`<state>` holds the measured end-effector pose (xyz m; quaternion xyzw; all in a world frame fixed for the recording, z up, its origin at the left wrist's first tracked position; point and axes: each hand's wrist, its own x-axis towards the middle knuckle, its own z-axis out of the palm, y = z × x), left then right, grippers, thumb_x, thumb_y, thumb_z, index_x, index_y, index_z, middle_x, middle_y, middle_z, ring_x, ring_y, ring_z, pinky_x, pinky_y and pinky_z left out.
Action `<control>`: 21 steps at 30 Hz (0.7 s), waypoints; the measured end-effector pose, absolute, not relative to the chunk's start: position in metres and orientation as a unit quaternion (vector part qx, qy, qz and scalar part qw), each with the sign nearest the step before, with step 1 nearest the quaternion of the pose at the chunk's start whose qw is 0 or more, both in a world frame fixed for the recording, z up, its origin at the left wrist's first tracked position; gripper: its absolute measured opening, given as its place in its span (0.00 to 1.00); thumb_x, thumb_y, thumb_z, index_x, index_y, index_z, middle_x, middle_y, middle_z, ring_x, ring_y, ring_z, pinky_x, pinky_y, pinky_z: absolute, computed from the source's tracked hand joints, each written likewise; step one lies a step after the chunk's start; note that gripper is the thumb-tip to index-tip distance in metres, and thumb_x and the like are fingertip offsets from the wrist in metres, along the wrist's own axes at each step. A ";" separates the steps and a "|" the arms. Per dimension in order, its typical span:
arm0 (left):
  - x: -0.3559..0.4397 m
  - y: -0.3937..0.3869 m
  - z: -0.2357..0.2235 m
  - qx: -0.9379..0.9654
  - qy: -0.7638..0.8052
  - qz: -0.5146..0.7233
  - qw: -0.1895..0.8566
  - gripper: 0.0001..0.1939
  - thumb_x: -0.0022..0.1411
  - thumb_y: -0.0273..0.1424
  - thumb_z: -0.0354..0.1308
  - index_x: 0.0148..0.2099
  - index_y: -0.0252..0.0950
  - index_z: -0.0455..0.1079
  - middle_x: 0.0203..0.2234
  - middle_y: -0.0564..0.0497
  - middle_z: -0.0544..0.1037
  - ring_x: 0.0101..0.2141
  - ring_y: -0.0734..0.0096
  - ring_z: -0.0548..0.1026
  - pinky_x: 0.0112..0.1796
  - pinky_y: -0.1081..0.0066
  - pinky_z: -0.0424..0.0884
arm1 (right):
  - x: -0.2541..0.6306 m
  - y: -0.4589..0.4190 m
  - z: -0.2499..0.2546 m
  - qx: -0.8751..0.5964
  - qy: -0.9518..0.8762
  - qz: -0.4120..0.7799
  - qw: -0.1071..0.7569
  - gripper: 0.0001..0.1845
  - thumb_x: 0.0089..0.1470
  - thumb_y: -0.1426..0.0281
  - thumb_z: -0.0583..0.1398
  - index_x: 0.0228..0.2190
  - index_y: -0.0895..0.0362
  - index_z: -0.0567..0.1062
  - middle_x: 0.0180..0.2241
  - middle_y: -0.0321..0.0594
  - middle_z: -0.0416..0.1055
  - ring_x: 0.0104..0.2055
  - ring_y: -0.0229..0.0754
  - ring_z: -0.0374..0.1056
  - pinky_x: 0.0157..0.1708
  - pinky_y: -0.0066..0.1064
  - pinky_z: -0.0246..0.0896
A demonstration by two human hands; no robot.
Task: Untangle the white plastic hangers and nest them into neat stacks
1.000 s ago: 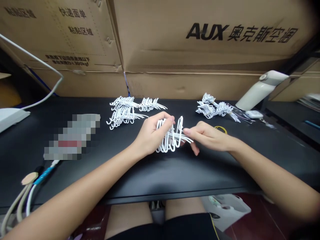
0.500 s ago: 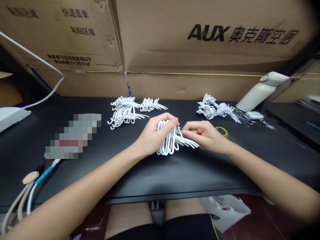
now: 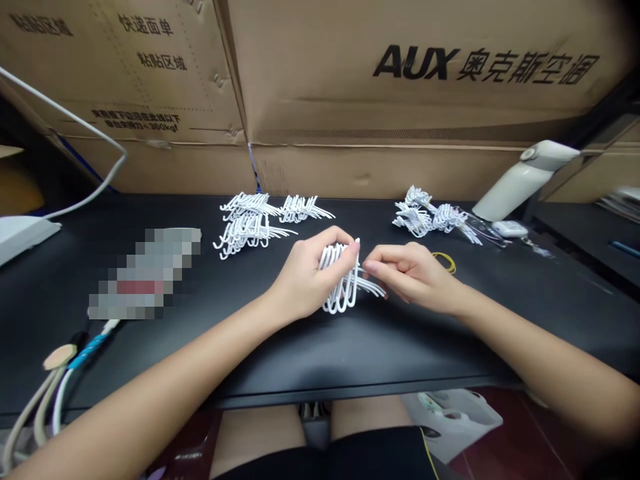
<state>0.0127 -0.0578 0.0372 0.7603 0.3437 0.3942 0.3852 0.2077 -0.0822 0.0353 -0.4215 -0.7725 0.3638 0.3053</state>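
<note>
A bunch of small white wire hooks (image 3: 342, 283) stands on the black table (image 3: 320, 347) at its middle. My left hand (image 3: 307, 273) is closed around the bunch from the left, fingers over its top. My right hand (image 3: 410, 275) pinches the straight ends of the hooks on the bunch's right side. Both hands rest low on the table top.
Neat bundles of white hooks (image 3: 250, 223) lie behind my left hand, a loose heap of white hooks (image 3: 425, 217) at the back right. A yellow rubber band (image 3: 444, 260) lies by my right hand. Cardboard boxes (image 3: 400, 87) wall off the back. Cables (image 3: 60, 380) hang at the left front edge.
My right hand has moved in from the right and pressed the spread hooks together. The bunch is now tighter in my left hand.
</note>
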 end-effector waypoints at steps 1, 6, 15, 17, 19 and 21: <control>0.013 -0.058 0.038 0.769 0.345 0.393 0.367 0.12 0.62 0.38 0.52 0.33 0.35 0.68 0.23 0.54 0.71 0.23 0.76 0.67 0.26 0.75 0.64 | 0.207 -0.082 0.036 -0.422 -0.768 0.371 0.308 0.17 0.60 0.61 0.54 0.26 0.59 0.69 0.13 0.31 0.64 0.11 0.28 0.54 0.11 0.21 0.45; 0.014 -0.056 0.037 0.739 0.338 0.417 0.407 0.12 0.63 0.39 0.51 0.34 0.36 0.67 0.23 0.54 0.72 0.23 0.73 0.69 0.26 0.74 0.65 | 0.209 -0.082 0.039 -0.427 -0.740 0.411 0.316 0.18 0.60 0.59 0.54 0.27 0.60 0.70 0.10 0.28 0.59 0.10 0.29 0.54 0.12 0.22 0.49; 0.012 -0.060 0.038 0.759 0.363 0.402 0.361 0.10 0.63 0.39 0.51 0.37 0.37 0.65 0.22 0.55 0.71 0.20 0.76 0.66 0.23 0.74 0.61 | 0.204 -0.085 0.036 -0.431 -0.756 0.383 0.311 0.18 0.60 0.59 0.53 0.26 0.59 0.69 0.14 0.31 0.64 0.11 0.28 0.53 0.11 0.21 0.44; 0.012 -0.061 0.038 0.758 0.364 0.412 0.351 0.10 0.63 0.39 0.51 0.37 0.38 0.66 0.22 0.55 0.71 0.19 0.75 0.66 0.23 0.74 0.61 | 0.203 -0.085 0.034 -0.431 -0.765 0.363 0.312 0.18 0.61 0.60 0.52 0.25 0.59 0.68 0.14 0.31 0.64 0.11 0.29 0.54 0.11 0.22 0.45; 0.013 -0.060 0.037 0.750 0.364 0.421 0.358 0.09 0.62 0.39 0.53 0.37 0.38 0.66 0.21 0.56 0.70 0.19 0.75 0.66 0.23 0.74 0.61 | 0.202 -0.085 0.031 -0.427 -0.781 0.330 0.315 0.17 0.61 0.61 0.52 0.25 0.58 0.68 0.13 0.31 0.63 0.11 0.29 0.54 0.13 0.23 0.46; 0.014 -0.060 0.035 0.731 0.363 0.425 0.390 0.09 0.61 0.39 0.54 0.39 0.39 0.67 0.19 0.56 0.70 0.19 0.74 0.67 0.22 0.74 0.60 | 0.202 -0.085 0.028 -0.414 -0.803 0.271 0.330 0.15 0.61 0.63 0.52 0.26 0.58 0.68 0.12 0.29 0.59 0.12 0.29 0.51 0.14 0.24 0.46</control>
